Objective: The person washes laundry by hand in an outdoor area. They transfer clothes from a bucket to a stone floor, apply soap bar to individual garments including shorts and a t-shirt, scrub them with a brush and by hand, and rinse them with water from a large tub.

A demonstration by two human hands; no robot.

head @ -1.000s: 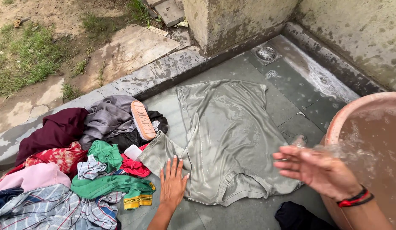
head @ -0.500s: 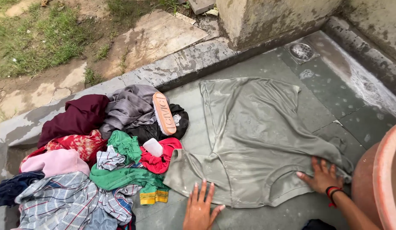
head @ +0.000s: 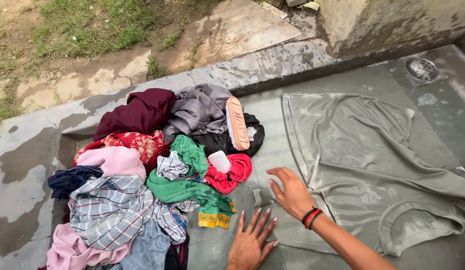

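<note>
Both hands point(head: 272, 220) press a wet grey shirt point(head: 372, 165).

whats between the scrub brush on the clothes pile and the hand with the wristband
In the head view, a white soap bar on a red cloth lies between the brush and the right hand, then a strip of wet slab.

Left hand point(head: 250, 245) wrist cut off; laundry pile point(head: 142, 180) hides lower garments

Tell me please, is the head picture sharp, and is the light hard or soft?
Head view: soft daylight without hard shadows; wet sheen on the grey garment; the clothes pile is sharp; the right hand looks slightly blurred.
</note>
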